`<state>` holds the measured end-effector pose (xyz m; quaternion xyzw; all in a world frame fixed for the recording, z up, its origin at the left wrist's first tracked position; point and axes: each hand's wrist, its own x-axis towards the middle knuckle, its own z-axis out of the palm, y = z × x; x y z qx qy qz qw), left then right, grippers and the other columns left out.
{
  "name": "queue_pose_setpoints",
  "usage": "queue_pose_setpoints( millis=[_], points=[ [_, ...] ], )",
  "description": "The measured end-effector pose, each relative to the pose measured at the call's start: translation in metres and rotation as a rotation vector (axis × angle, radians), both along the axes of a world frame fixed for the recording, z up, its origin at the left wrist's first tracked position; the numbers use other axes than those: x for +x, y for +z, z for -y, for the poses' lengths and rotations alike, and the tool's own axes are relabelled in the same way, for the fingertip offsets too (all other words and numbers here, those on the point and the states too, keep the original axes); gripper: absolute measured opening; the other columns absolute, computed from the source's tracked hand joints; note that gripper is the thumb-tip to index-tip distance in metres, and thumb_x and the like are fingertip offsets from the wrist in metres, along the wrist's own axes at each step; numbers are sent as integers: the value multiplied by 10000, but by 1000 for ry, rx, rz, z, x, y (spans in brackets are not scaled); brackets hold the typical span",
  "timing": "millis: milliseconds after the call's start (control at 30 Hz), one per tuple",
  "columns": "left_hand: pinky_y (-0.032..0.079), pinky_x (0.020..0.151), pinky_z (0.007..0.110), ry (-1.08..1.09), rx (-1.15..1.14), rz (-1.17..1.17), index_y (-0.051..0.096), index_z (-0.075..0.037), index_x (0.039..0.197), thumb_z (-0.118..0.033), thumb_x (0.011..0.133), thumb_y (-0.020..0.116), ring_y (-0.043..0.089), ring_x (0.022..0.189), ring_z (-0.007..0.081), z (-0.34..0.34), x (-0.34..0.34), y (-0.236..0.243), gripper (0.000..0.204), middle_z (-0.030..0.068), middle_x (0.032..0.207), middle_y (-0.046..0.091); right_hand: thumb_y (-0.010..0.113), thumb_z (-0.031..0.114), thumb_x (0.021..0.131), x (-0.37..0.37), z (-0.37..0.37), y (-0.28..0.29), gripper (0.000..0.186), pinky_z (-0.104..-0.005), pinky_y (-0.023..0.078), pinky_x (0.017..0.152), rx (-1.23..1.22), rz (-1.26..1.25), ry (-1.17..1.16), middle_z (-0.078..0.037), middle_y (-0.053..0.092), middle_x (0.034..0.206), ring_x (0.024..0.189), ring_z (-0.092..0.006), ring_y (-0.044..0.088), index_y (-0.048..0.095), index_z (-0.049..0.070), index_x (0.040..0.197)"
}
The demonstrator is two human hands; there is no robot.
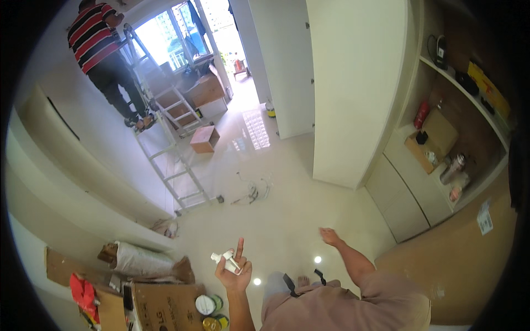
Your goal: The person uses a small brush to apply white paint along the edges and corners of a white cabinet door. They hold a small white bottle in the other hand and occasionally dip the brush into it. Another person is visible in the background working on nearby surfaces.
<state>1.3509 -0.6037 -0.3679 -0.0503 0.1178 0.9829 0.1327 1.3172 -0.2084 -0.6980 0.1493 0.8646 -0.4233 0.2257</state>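
My left hand (236, 271) is raised in front of me, its fingers closed around a small white plastic piece (224, 258). One finger points up, and a thin white part crosses the palm; the exact kind of the piece cannot be made out. Out to the right, my right hand (329, 236) hangs over the tiled floor with its fingers stretched out, holding nothing. Below my left hand, beside the forearm, stand a white-lidded can (206, 304) and a yellow-lidded can (211, 324).
A person (94, 41) stands on an aluminium ladder (175, 175) at the far left. Thin wires (253, 192) and a small box (205, 139) lie on the floor. Cabinets with a shelf (436, 165) line the right. A cardboard box (168, 303) and a rolled white sack (141, 259) are at lower left.
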Motion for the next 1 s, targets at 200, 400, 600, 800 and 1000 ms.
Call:
queue_pose_setpoints(
  millis=[200, 400, 600, 800, 1000],
  points=[
    [342, 542, 263, -100, 26, -42, 638, -30, 1104, -295, 856, 580, 423, 498, 111, -10, -182, -27, 367, 199, 1425, 461, 399, 482, 997, -219, 104, 90, 563, -415, 483, 809, -234, -381, 47, -231, 665, 897, 846, -307, 647, 629, -32, 997],
    [331, 518, 242, -217, -56, -77, 640, -58, 1078, -325, 862, 578, 415, 485, 83, -26, -402, -11, 349, 177, 1424, 472, 341, 416, 1004, -242, 20, 1, 529, -460, 408, 1023, 246, -53, 79, -237, 613, 1210, 1150, -394, 564, 621, -15, 1127],
    [330, 544, 256, -380, -154, -134, 628, -37, 1091, -312, 862, 571, 418, 502, 90, -88, -622, 9, 362, 175, 1435, 466, 501, 150, 866, -157, -100, -82, 248, -421, 515, 718, 387, 479, -309, -153, 674, 890, 823, -289, 641, 683, 18, 971],
    [336, 555, 278, -380, -86, -159, 625, -35, 1093, -296, 861, 572, 423, 517, 105, -171, -784, 3, 353, 178, 1427, 468, 572, 246, 874, -231, -138, -102, 241, -430, 524, 668, 435, 460, -50, -101, 669, 746, 723, -246, 660, 676, 64, 755],
    [345, 568, 279, -387, -33, -45, 624, -24, 1085, -291, 854, 577, 458, 534, 114, -249, -859, -5, 357, 179, 1401, 487, 535, 313, 817, -570, -180, -120, 290, -469, 520, 748, 602, -26, 273, -155, 688, 952, 880, -364, 653, 709, 109, 926]
  ],
)
